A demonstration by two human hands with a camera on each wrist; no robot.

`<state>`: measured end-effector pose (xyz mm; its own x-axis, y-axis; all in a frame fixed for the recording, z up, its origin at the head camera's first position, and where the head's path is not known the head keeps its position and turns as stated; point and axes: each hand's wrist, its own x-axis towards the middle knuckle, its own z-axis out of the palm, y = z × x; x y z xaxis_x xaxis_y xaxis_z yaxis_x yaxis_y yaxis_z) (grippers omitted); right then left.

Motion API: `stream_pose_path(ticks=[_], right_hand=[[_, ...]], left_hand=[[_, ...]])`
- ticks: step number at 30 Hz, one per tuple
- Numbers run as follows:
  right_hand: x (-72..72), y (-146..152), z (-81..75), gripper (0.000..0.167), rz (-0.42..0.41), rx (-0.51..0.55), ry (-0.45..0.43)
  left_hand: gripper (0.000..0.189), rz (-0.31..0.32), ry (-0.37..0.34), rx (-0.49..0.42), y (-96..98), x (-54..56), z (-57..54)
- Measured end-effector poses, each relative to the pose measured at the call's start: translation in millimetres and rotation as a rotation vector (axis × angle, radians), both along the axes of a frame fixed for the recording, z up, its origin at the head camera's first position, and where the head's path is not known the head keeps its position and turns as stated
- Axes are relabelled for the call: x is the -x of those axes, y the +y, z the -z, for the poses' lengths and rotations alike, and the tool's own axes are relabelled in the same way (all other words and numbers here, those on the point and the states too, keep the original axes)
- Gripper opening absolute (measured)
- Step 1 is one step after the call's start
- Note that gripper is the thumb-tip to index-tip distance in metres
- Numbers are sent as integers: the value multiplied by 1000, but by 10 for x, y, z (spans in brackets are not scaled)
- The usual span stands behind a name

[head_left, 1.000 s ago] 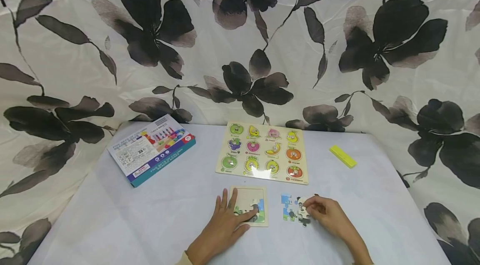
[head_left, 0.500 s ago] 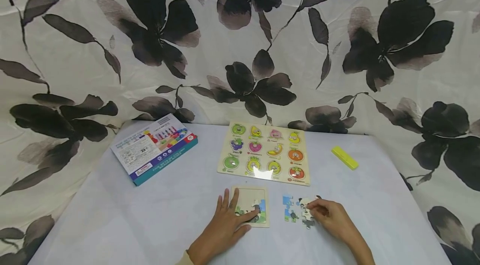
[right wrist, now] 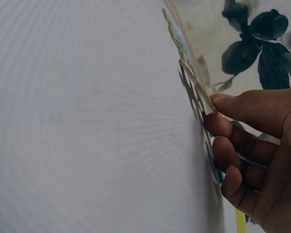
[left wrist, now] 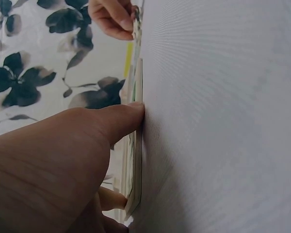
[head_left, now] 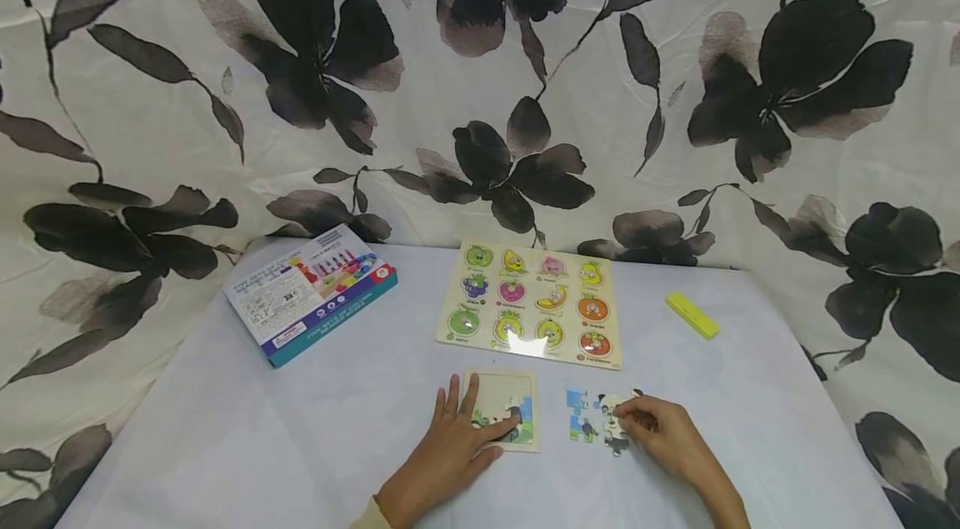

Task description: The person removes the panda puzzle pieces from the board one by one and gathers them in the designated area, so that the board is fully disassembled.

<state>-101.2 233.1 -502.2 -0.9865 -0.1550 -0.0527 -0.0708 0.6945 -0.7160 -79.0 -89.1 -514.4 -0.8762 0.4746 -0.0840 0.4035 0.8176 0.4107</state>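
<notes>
My left hand lies with fingers spread over a small wooden puzzle tray, its index finger on the picture pieces in the lower part. In the left wrist view the thumb rests at the near edge of the tray. To the right, my right hand pinches a panda-patterned puzzle piece between thumb and index finger. That piece is tilted, close over other flat pieces. Loose blue and green puzzle pieces lie beside it, between the two hands.
Behind the tray lies a fruit puzzle board. A printed box sits at the back left, and a yellow bar-shaped object at the back right. A flower-printed cloth hangs behind the white-covered table.
The head view has shifted a little. My right hand has moved slightly right among the pieces, still pinching; the left hand keeps its place on the tray.
</notes>
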Motion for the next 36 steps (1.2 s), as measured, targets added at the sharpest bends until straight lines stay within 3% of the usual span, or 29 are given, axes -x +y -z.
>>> stream_pose_path(ticks=[15, 22, 26, 31, 36], right_hand=[[86, -59, -19, 9, -3, 4, -5], [175, -386, -65, 9, -102, 55, 37], [232, -666, -61, 13, -189, 58, 113], [280, -976, 4, 18, -290, -23, 208], [300, -1142, 44, 17, -325, -109, 255]], left_hand=[[41, 0, -5, -34, -1, 59, -20], [39, 13, 5, -42, -4, 60, -4], [39, 8, -10, -49, 5, 50, 2], [38, 4, -10, -43, 9, 25, 14], [38, -7, -15, -37, 20, 23, 37]])
